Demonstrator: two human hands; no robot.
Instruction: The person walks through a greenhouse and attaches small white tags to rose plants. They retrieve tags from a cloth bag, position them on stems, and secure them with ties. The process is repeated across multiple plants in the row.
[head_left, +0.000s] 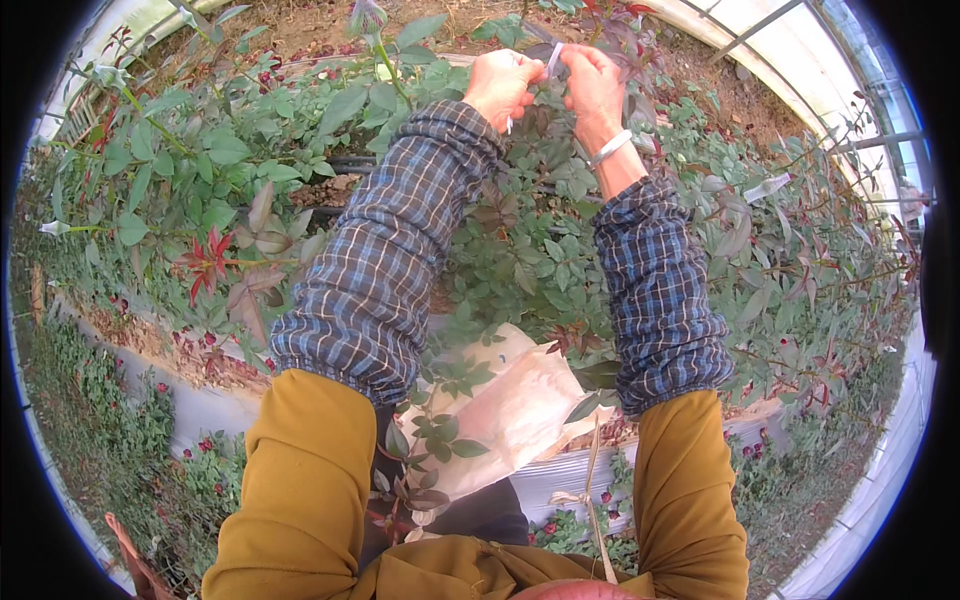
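Both my hands are raised together over rose bushes at the top of the view. My left hand (504, 88) is closed, with a thin white piece (510, 124) showing beneath its fingers. My right hand (595, 86), with a silver bangle (610, 148) at the wrist, pinches a pale, soft-looking strip (555, 58). The strip stands between the two hands, and my left fingertips are close to it. Whether they touch it, and what it surrounds, I cannot tell. Dark reddish rose leaves (540, 116) hang just below the hands.
A rose bud (367, 18) rises left of my hands; another bud (111, 76) wears a pale mesh sleeve. To the right is a sleeved bud (766, 187). A pale open bag (517, 405) hangs at my waist near a cord (594, 480). Greenhouse film (757, 34) curves behind.
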